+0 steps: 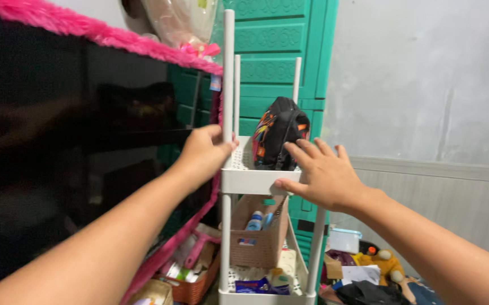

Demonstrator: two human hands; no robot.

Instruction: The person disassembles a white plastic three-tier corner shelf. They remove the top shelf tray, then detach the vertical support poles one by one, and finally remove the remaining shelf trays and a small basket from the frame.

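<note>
Both hands on the top tray of a white plastic shelf rack [258, 179], one at each front corner, well apart with the tray between them. Left hand [204, 151] wrapped around the rack's front left post [228, 85] at tray level, fingers curled closed on it. Right hand [321, 172] flat against the tray's front right corner, thumb under the front lip, fingers spread wide and resting on the rim, not closed. Black pouch [278, 135] with coloured print stands upright in the tray, between the two hands and just beyond the right fingertips; touching or not, cannot tell. Below the hands, on the next level, a brown woven basket [258, 234] with small bottles in it. Left of the left arm, a dark glossy screen [75, 141] edged in pink fuzzy trim [103, 34]. Behind the rack, a green panelled cabinet [278, 39].
</note>
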